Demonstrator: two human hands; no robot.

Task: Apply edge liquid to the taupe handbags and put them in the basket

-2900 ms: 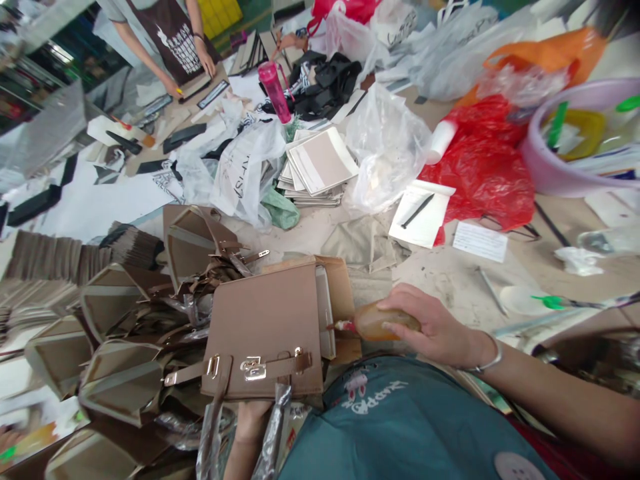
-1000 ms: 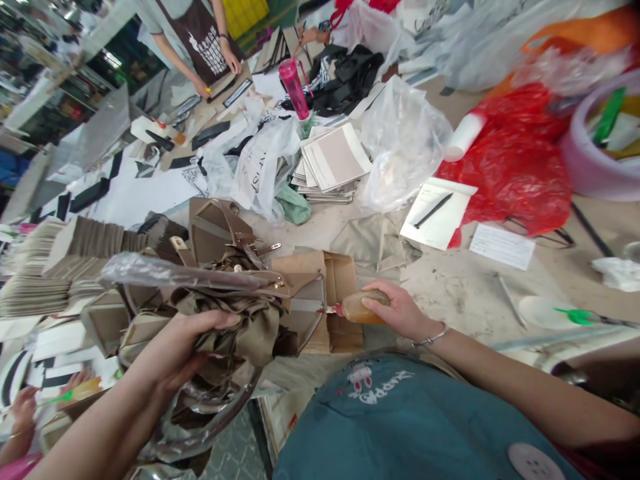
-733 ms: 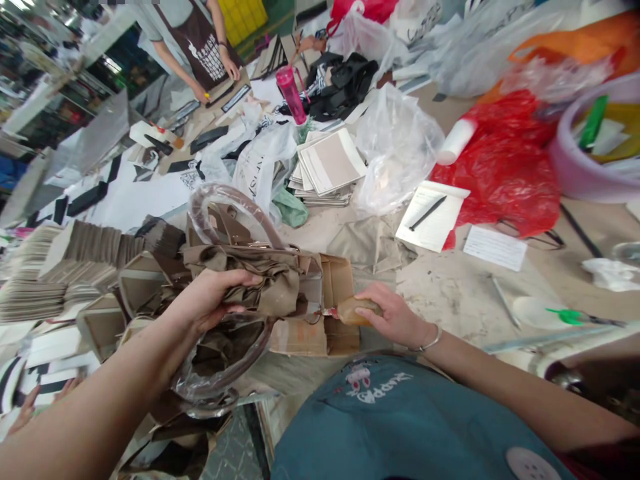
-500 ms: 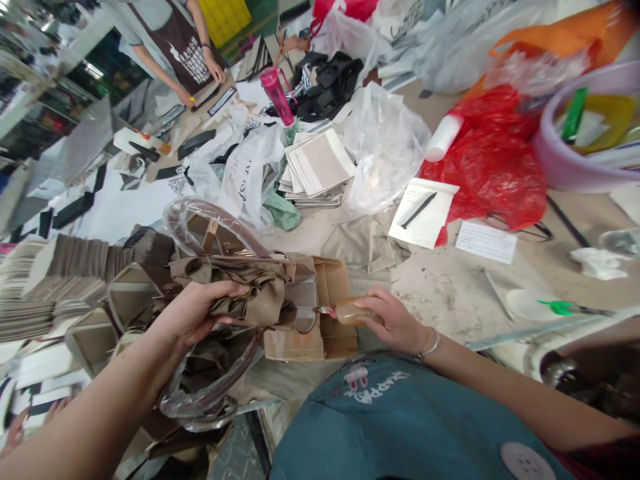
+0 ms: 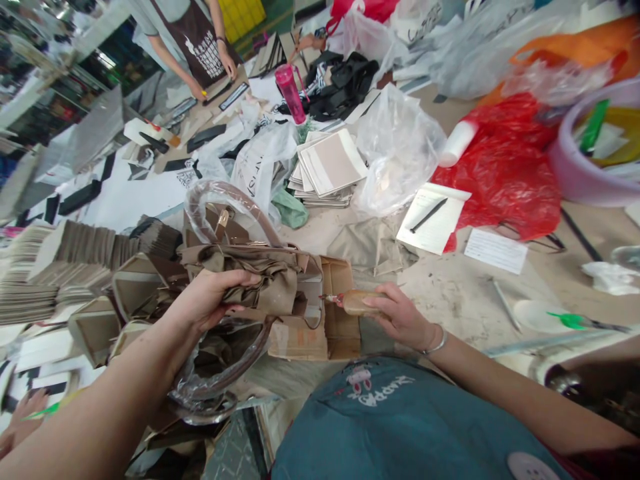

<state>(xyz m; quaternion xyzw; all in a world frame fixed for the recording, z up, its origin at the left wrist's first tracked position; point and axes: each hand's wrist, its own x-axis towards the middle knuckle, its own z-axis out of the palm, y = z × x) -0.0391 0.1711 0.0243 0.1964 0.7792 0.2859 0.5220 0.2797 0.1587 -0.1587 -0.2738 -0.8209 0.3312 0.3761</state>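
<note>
My left hand (image 5: 210,300) is closed round the top edge of a tan handbag (image 5: 260,283), fingers wrapped over its crumpled lining. The bag's plastic-wrapped handles (image 5: 225,200) loop above and below my grip. My right hand (image 5: 397,317) grips a small amber glue bottle (image 5: 357,301) lying sideways, its red nozzle at the bag's right side. A flattened brown cardboard piece (image 5: 335,327) lies under both.
Tan bag panels (image 5: 95,320) and stacked card pieces (image 5: 65,247) crowd the left. Beyond lie a stack of beige sheets (image 5: 330,163), clear plastic bags (image 5: 400,147), a red bag (image 5: 500,167), a notepad with pen (image 5: 433,217), a lilac basin (image 5: 595,147). Another person (image 5: 195,40) works at the far end.
The handbag lay flat 2.9 s ago; my left hand has since picked it up by its top and turned it on edge. My right hand kept the bottle beside it.
</note>
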